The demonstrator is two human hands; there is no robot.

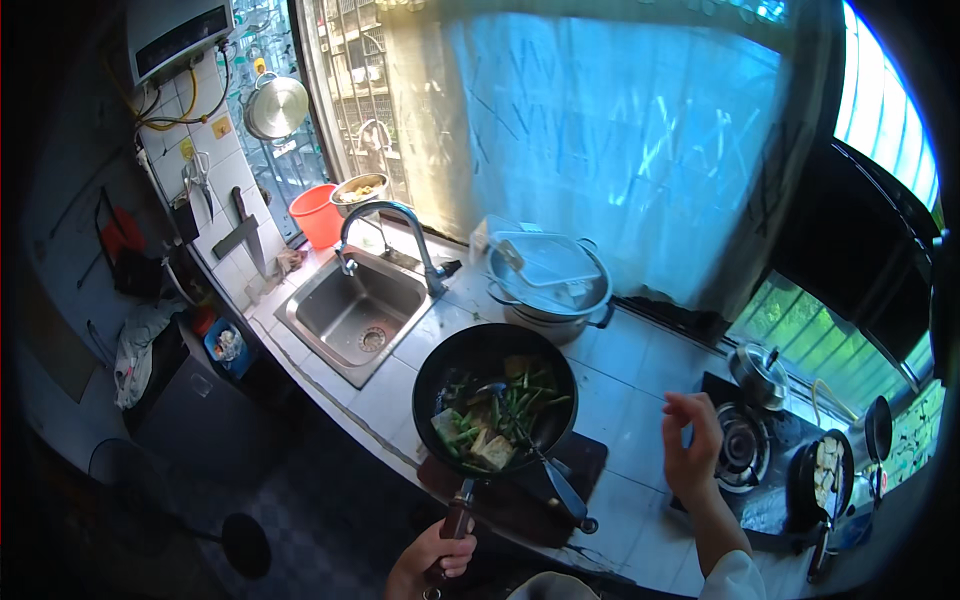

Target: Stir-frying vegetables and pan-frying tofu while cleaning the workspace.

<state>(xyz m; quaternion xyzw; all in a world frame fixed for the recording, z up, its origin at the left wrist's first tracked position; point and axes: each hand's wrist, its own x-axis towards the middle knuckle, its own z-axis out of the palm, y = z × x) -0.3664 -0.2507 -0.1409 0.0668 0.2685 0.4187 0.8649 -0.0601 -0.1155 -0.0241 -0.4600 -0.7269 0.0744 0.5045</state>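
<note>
My left hand [435, 553] grips the brown handle of a black wok [444, 352]. Inside the wok lie green beans [517, 409] and pale, browned slabs of food [493, 451], perhaps tofu. A spatula [561, 491] rests in the wok, its head among the food and its dark handle leaning out over the near right rim. Beneath the wok's near side is a dark board [577, 461] on the tiled counter. My right hand [691, 442] is raised, holding nothing, fingers bent and apart, left of the gas burner [742, 446].
Left of the wok is a steel sink [352, 315] with a curved faucet [405, 214]. A large pot [559, 319] bearing plastic containers stands behind. At right, a frying pan [829, 465] of browned pieces and a small lidded pot [757, 375] sit on the stove.
</note>
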